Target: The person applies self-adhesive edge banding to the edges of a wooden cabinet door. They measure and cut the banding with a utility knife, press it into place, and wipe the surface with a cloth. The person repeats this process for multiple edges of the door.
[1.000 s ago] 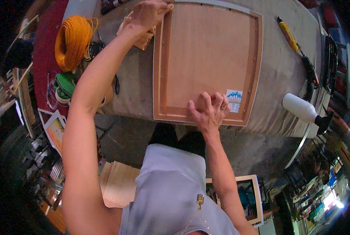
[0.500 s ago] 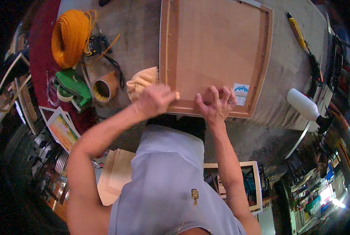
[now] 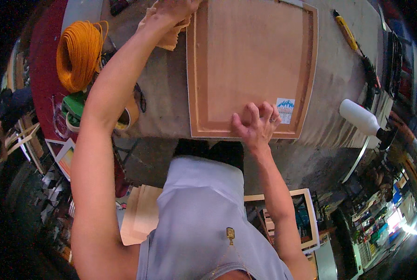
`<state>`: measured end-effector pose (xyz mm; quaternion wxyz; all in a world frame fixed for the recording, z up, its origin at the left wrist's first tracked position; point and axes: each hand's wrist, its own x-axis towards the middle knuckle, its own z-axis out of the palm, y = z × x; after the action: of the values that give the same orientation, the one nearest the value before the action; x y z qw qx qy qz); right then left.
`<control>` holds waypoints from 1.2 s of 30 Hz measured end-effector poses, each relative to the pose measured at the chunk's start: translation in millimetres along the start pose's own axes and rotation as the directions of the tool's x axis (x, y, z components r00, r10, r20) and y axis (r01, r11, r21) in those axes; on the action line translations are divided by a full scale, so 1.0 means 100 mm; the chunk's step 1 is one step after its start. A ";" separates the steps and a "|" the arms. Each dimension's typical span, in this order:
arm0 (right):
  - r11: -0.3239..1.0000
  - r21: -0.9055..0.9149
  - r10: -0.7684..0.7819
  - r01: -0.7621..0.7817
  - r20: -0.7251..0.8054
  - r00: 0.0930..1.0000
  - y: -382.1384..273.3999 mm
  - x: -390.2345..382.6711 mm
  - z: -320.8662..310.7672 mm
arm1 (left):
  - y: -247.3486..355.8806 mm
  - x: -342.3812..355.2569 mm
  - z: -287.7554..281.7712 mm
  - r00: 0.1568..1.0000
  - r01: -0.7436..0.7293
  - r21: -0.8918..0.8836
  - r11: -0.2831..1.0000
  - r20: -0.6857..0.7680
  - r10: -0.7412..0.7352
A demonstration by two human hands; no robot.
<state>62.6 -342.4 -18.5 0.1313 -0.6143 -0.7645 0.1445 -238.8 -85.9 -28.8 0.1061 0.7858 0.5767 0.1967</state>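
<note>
Grey-brown table [image 3: 162,88] fills the upper view, cover wrinkled along the near edge. Panel [image 3: 250,56] lies flat on it, mid-table: wood sheet with raised rails round the border, near edge by the table edge, far end cropped at top. Boards [image 3: 141,214] stacked below table level, left of the person. Orange coil [image 3: 73,56] at far left. White bottle [image 3: 358,116] on its side, right of panel, near the table edge. Yellow tool [image 3: 345,29] further up that side. Left hand [image 3: 176,11] is at panel's far left corner, gripping tan cloth [image 3: 167,39]; fingertips cropped, can't tell how tightly they're curled. Right hand [image 3: 257,126]: fingers spread and bent, tips down on panel's near end, gripping nothing. Brown roll [image 3: 133,112] partly hidden by left arm. Label [image 3: 285,109] on panel, just beside right hand.
</note>
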 end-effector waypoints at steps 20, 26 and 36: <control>1.000 0.006 -0.001 0.002 -0.142 0.990 -0.01 0.01 0.03 | 1.50 -2.41 -0.35 0.859 -0.221 -0.309 0.925 0.388 0.334; 0.991 0.109 0.083 -0.078 -0.049 0.995 -0.23 -0.05 -0.04 | 0.70 -1.65 -0.89 0.807 -0.242 0.218 0.945 0.587 0.072; 0.964 0.263 0.046 -0.032 -0.047 0.998 -0.67 -0.21 0.06 | -0.07 -0.08 0.01 1.000 -0.004 0.110 0.994 -0.020 0.007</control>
<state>4.2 -376.6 0.8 0.2284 -0.6100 -0.7228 0.2306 -246.2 -91.4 -33.5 0.0564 0.7899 0.5856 0.1731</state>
